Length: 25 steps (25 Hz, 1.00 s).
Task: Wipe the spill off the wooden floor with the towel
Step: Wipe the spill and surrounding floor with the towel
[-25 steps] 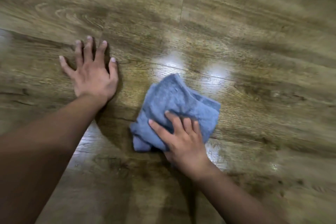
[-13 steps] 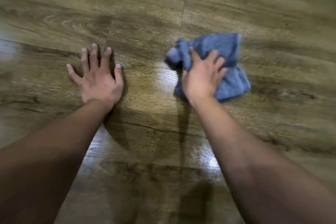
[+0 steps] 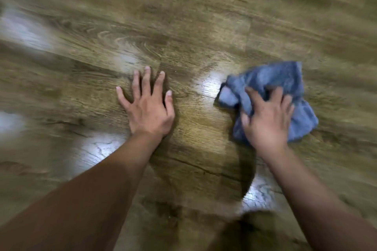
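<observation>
Since half a second before, the crumpled blue-grey terry towel (image 3: 271, 85) and the right hand (image 3: 267, 120) on it had shifted rightward, further from the left hand (image 3: 148, 106), which kept its flat brace on the floor.

Right hand: palm down on the towel's near half, fingers bent into the bunched cloth and gripping it; motion blur hid the exact curl.

Towel: lay on the brown wood-grain plank floor (image 3: 183, 16), its rolled edge jutting left of the grip, folded corners beyond and right of the fingers.

Left hand: fingers spread and straight, holding nothing, well apart from the towel's left edge.

Floor: bare boards lay beyond and right of the grip; a bright glossy patch (image 3: 210, 83) sat just left of the towel, between the hands.
</observation>
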Each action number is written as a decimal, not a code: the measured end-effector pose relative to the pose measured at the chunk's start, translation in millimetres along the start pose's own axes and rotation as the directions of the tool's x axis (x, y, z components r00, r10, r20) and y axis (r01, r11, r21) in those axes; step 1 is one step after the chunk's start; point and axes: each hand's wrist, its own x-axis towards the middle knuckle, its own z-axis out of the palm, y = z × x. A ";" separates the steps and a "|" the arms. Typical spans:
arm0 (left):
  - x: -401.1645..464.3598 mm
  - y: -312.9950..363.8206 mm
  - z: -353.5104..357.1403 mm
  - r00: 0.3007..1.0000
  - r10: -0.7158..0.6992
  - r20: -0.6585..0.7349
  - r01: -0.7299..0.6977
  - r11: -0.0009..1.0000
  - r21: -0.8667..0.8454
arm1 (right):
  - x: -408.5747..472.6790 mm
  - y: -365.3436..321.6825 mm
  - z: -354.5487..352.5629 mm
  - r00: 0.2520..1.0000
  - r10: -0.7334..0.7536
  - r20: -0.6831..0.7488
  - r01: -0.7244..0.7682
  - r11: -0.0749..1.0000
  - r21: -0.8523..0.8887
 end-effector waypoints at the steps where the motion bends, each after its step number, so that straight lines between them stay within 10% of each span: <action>1: -0.3 -0.6 0.1 1.000 -0.001 0.001 0.001 1.000 0.002 | 33.6 -10.3 3.0 0.998 0.063 -0.020 -0.063 0.998 -0.018; 5: -1.4 0.0 -0.6 1.000 0.013 -0.003 -0.013 1.000 0.011 | 117.8 -71.7 14.7 0.993 0.120 0.010 -0.120 0.993 -0.004; 13: -4.6 -3.4 -9.6 0.995 -0.018 -0.103 -0.011 0.961 -0.277 | -1.9 -73.5 -1.3 0.921 -0.378 0.090 0.372 0.925 0.079; 20: -2.9 -1.9 -5.2 0.998 0.008 -0.056 -0.017 0.986 -0.166 | 87.2 -65.5 7.0 0.995 0.099 0.010 -0.099 0.995 -0.027; 25: -5.1 -2.3 -8.7 0.995 0.010 -0.102 -0.033 0.972 -0.234 | 85.1 -127.6 11.5 0.978 -0.189 0.091 0.187 0.982 0.025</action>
